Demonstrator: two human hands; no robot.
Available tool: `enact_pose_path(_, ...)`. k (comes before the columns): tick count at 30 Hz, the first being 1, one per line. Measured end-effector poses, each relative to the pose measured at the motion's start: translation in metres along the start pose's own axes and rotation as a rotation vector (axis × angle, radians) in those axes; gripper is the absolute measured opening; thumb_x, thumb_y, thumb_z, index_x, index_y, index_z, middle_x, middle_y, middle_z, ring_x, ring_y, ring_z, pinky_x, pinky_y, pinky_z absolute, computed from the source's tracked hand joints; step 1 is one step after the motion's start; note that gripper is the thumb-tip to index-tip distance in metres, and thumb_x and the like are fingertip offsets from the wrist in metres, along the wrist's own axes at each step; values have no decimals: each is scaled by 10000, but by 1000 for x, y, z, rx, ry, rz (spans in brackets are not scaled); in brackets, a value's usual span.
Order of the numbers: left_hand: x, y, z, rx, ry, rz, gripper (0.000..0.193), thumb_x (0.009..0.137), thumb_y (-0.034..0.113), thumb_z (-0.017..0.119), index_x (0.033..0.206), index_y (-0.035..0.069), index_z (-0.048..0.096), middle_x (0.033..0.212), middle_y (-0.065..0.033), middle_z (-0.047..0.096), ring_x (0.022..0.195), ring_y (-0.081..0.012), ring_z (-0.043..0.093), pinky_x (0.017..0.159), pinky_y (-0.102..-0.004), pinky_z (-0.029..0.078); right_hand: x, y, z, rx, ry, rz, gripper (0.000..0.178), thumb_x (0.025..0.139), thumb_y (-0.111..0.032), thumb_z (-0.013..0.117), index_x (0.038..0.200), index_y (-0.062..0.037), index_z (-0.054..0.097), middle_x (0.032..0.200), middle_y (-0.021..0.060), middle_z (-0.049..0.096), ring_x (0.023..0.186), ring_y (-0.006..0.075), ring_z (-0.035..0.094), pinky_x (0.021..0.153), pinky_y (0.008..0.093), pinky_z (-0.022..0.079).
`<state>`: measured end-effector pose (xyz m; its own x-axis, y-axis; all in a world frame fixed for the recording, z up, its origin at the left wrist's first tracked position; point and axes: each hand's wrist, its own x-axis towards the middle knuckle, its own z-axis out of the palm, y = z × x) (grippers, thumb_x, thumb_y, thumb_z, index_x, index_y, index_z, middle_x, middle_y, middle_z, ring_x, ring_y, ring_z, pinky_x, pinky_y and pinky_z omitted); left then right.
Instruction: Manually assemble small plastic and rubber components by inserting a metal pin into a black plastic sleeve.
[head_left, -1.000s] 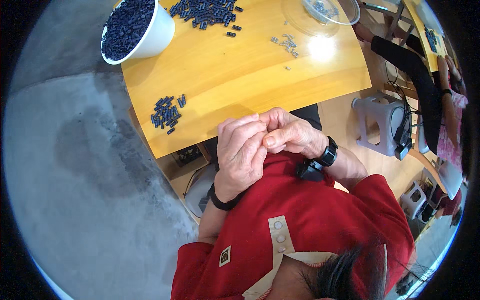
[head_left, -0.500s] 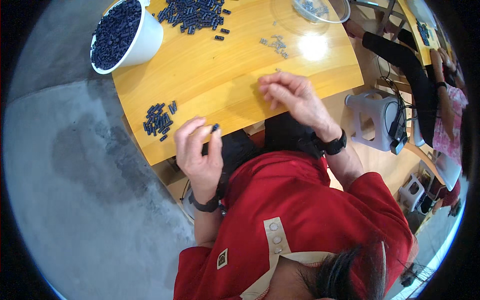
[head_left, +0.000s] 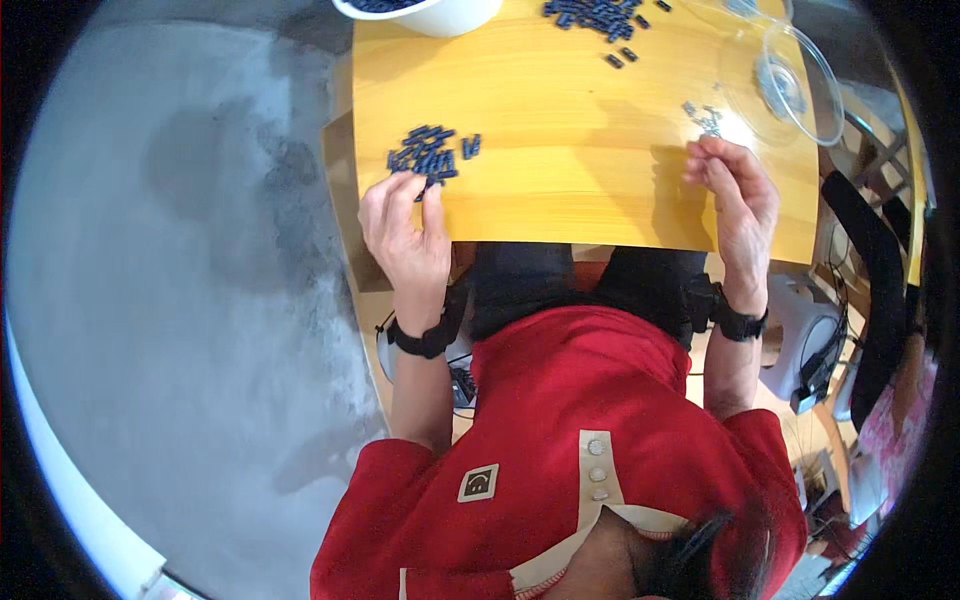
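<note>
My left hand (head_left: 405, 235) is at the near edge of a small pile of black oblong plastic pieces (head_left: 425, 150) at the left of the table. Its thumb and fingertips close around one small black piece, which touches or nearly touches the pile. Over on the right, my right hand (head_left: 742, 195) hovers by a scatter of tiny silvery metal parts (head_left: 706, 118). Its thumb and fingers are drawn together, and whatever lies between them is too small to make out.
A white bucket (head_left: 455, 18) of black parts stands at the far left of the yellow wooden table (head_left: 560, 190). Farther back lies a larger heap of black pieces (head_left: 595, 15). Clear round plastic tubs (head_left: 825, 95) sit at the far right. Another person's dark sleeve (head_left: 865, 250) shows beyond.
My left hand has brought its black piece to the small pile. My right hand has moved right to the metal parts. The whole view has turned and shifted.
</note>
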<state>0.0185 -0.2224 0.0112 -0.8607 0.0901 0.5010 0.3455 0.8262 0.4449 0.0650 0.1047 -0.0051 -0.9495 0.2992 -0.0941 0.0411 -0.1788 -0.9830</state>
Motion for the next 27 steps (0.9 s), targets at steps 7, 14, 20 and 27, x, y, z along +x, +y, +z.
enact_pose_path(7, 13, -25, 12, 84, -18, -45, 197, 747, 103, 766, 906, 29, 676, 973, -129, 653, 965, -290, 605, 890, -391, 443, -28, -8, 27, -102, -18, -15, 147, 966, -31, 538, 1059, 22, 640, 952, 60, 668, 800, 104, 611, 748, 259, 504)
enact_pose_path(14, 15, -19, 21, 113, 41, 91, 248, 799, 123, 725, 1021, 33, 663, 1110, -133, 598, 1049, -315, 555, 923, -422, 409, -35, -6, 56, -90, -159, 19, 136, 963, -23, 539, 1048, 7, 641, 960, 50, 667, 772, 86, 599, 717, 238, 500)
enact_pose_path(20, 21, -4, 47, 147, -192, 348, 329, 852, 219, 685, 1124, 45, 624, 1294, -174, 548, 1316, -353, 419, 1045, -523, 313, -41, -4, 71, -144, -215, 58, 130, 966, -30, 541, 1037, 5, 644, 937, 48, 674, 744, 78, 588, 700, 228, 496)
enact_pose_path(27, 18, -33, 54, 234, -160, 301, 216, 912, 172, 585, 1075, 38, 632, 1259, -160, 583, 1284, -315, 470, 1080, -490, 298, -53, 0, 70, -156, -262, 51, 129, 963, -29, 544, 1031, 6, 648, 940, 54, 682, 737, 78, 593, 683, 221, 497)
